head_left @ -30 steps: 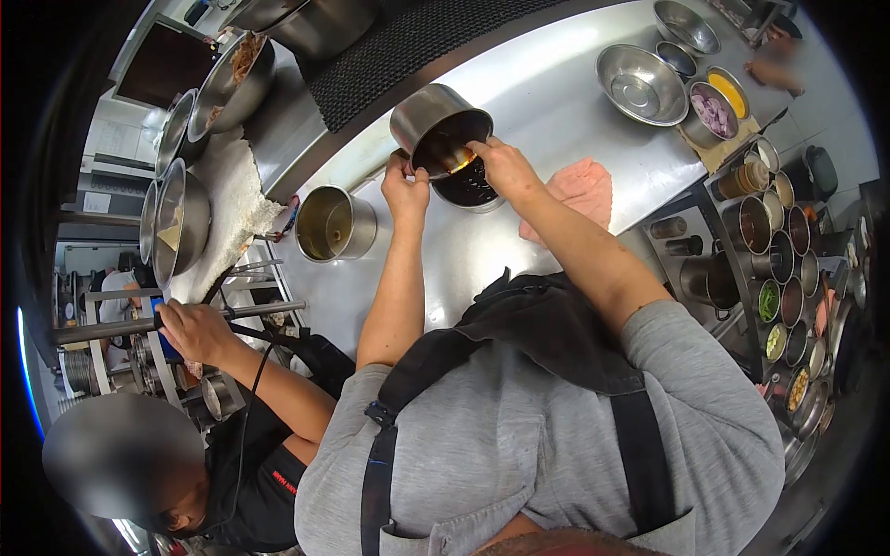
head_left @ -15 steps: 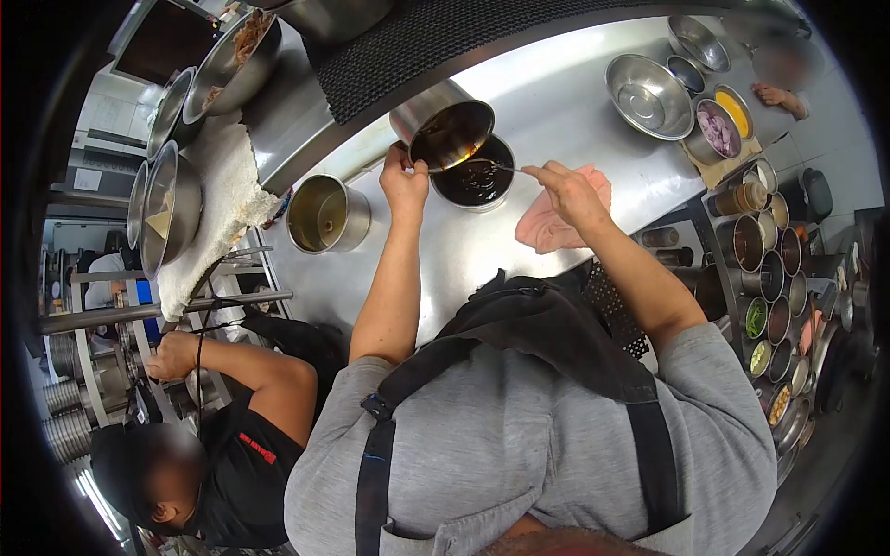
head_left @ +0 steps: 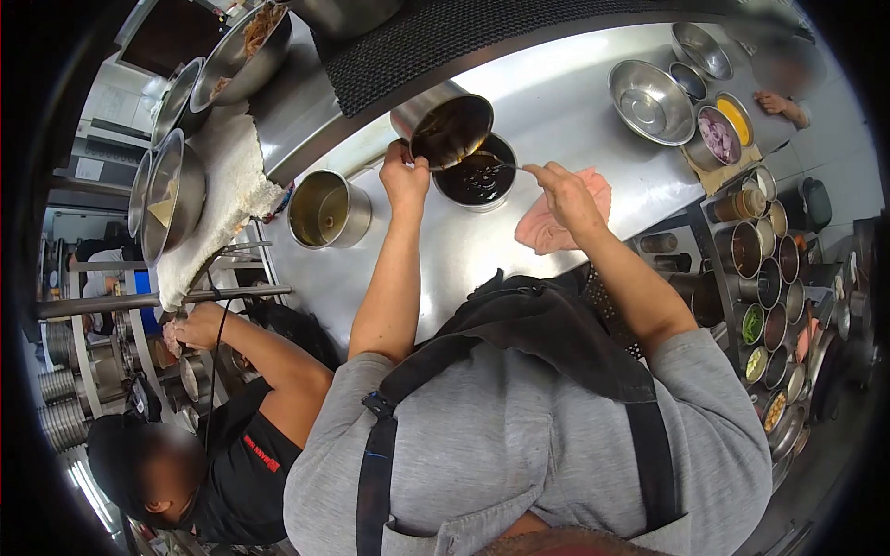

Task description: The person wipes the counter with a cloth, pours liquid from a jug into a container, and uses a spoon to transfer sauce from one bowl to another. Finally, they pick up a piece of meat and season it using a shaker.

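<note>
Pinching the spoon (head_left: 509, 167) by its handle, my right hand (head_left: 567, 196) holds its tip inside the container (head_left: 510, 191) of dark liquid. My left hand (head_left: 405, 178) clamps the rim of 1 tilted pot (head_left: 425, 113), its mouth over that container; 1 pink cloth (head_left: 545, 232) lies just beside my right hand.

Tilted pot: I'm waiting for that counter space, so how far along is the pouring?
Already done: dark liquid has collected in the lower pot. In hand: the left hand tips the tilted pot over it; the right hand holds a utensil there. Probably left: draining the dark remnants visible inside the tilted pot.
</note>
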Motion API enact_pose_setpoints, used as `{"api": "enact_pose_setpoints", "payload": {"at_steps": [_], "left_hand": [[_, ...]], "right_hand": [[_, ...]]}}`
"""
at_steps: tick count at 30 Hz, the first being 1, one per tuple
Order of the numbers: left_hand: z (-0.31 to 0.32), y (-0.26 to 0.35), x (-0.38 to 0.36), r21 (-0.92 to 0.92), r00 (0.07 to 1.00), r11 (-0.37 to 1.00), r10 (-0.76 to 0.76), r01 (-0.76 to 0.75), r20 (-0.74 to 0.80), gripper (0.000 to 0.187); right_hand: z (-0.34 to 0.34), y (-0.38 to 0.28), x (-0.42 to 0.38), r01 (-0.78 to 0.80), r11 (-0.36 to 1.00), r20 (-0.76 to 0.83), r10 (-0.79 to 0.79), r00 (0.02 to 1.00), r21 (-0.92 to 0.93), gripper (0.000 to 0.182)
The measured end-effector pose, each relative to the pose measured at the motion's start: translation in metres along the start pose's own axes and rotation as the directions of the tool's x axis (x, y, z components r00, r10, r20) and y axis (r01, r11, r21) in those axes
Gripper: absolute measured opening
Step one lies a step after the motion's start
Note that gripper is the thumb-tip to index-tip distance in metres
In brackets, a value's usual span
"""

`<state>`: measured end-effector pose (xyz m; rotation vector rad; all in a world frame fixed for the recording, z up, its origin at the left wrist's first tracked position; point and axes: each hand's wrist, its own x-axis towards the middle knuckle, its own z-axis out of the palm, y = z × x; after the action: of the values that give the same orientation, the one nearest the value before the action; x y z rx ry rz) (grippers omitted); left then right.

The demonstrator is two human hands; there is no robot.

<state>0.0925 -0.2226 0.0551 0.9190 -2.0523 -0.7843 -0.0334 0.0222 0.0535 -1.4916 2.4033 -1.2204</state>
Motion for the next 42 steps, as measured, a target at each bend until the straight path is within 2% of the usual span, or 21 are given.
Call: {"api": "enact_pose_setpoints", "payload": {"at_steps": [2, 4, 5, 6, 8, 10, 11, 13, 17, 20, 22, 24, 25, 26, 28, 30, 32, 33, 37, 40, 42], "left_hand": [[0.014, -0.024, 0.005, -0.093, 0.998, 0.993, -0.067, 0.068, 0.01, 0.017], [0.019, -0.024, 0.008, -0.178, 0.993, 0.977, -0.115, 0.12, 0.034, 0.017], [0.016, -0.017, 0.008, -0.277, 0.979, 0.941, -0.171, 0.196, 0.112, 0.016], [0.013, -0.008, 0.008, -0.363, 0.956, 0.89, -0.216, 0.276, 0.197, 0.016], [0.007, 0.01, 0.005, -0.379, 0.951, 0.879, -0.218, 0.288, 0.218, 0.018], [0.005, 0.019, 0.002, -0.395, 0.946, 0.868, -0.221, 0.301, 0.235, 0.019], [0.005, 0.022, 0.001, -0.429, 0.939, 0.84, -0.256, 0.333, 0.228, 0.019], [0.002, 0.024, 0.001, -0.49, 0.922, 0.782, -0.307, 0.385, 0.235, 0.018], [-0.006, 0.026, 0.004, -0.511, 0.904, 0.747, -0.334, 0.426, 0.265, 0.018], [-0.01, 0.026, 0.008, -0.488, 0.886, 0.742, -0.336, 0.458, 0.321, 0.019], [-0.012, 0.03, 0.007, -0.49, 0.881, 0.738, -0.326, 0.464, 0.344, 0.02], [-0.015, 0.029, 0.008, -0.496, 0.877, 0.73, -0.321, 0.47, 0.359, 0.021], [-0.015, 0.027, 0.008, -0.501, 0.88, 0.733, -0.304, 0.461, 0.365, 0.021], [-0.015, 0.025, 0.008, -0.508, 0.884, 0.734, -0.287, 0.451, 0.369, 0.021], [-0.016, 0.02, 0.01, -0.521, 0.881, 0.718, -0.301, 0.461, 0.364, 0.02], [-0.016, 0.017, 0.012, -0.534, 0.88, 0.706, -0.304, 0.465, 0.364, 0.02], [-0.013, 0.014, 0.012, -0.446, 0.889, 0.783, -0.289, 0.433, 0.355, 0.019], [-0.012, 0.017, 0.011, -0.45, 0.89, 0.781, -0.291, 0.433, 0.351, 0.019], [-0.012, 0.022, 0.01, -0.406, 0.9, 0.818, -0.284, 0.407, 0.331, 0.017], [-0.014, 0.022, 0.012, -0.377, 0.914, 0.845, -0.278, 0.379, 0.296, 0.015], [-0.013, 0.017, 0.014, -0.317, 0.923, 0.881, -0.269, 0.351, 0.274, 0.015]], "right_hand": [[-0.002, -0.013, 0.009, -0.034, 0.998, -0.044, 0.036, 0.998, 0.046, 0.034], [0.006, -0.023, 0.032, 0.002, 0.996, -0.215, 0.017, 0.977, 0.09, 0.028], [0.013, -0.025, 0.043, -0.004, 0.996, -0.229, 0.025, 0.973, 0.091, 0.028], [0.021, -0.026, 0.055, -0.082, 0.996, -0.229, 0.085, 0.97, 0.026, 0.025], [0.035, -0.03, 0.074, -0.167, 0.985, -0.25, 0.155, 0.956, -0.031, 0.024], [0.045, -0.039, 0.089, -0.547, 0.784, -0.074, 0.589, 0.805, 0.293, 0.021], [0.047, -0.044, 0.094, -0.545, 0.781, -0.085, 0.592, 0.802, 0.304, 0.021], [0.049, -0.054, 0.1, -0.609, 0.639, -0.043, 0.705, 0.708, 0.469, 0.022], [0.053, -0.062, 0.115, -0.543, 0.627, -0.114, 0.706, 0.699, 0.559, 0.021], [0.049, -0.072, 0.124, -0.345, 0.907, -0.32, 0.411, 0.854, 0.242, 0.016], [0.045, -0.077, 0.122, -0.261, 0.927, -0.335, 0.344, 0.877, 0.268, 0.014], [0.043, -0.068, 0.118, -0.048, 0.999, -0.081, 0.05, 0.995, 0.024, 0.016], [0.041, -0.06, 0.11, 0.143, 0.988, -0.044, -0.145, 0.988, -0.05, 0.02], [0.036, -0.051, 0.106, 0.151, 0.987, -0.034, -0.153, 0.988, -0.051, 0.02], [0.016, -0.046, 0.098, 0.304, 0.922, 0.28, -0.235, 0.931, -0.238, 0.02], [0.005, -0.036, 0.1, 0.341, 0.895, 0.276, -0.263, 0.924, -0.287, 0.021], [-0.003, -0.035, 0.105, 0.197, 0.91, 0.068, -0.185, 0.98, -0.364, 0.021], [-0.006, -0.038, 0.108, 0.125, 0.912, 0.036, -0.12, 0.992, -0.391, 0.022], [0.005, -0.03, 0.102, 0.179, 0.905, 0.022, -0.185, 0.982, -0.387, 0.02], [0.005, -0.025, 0.097, 0.298, 0.872, 0.194, -0.239, 0.952, -0.388, 0.02], [0.003, -0.026, 0.098, 0.182, 0.903, 0.055, -0.175, 0.983, -0.39, 0.021]]}}
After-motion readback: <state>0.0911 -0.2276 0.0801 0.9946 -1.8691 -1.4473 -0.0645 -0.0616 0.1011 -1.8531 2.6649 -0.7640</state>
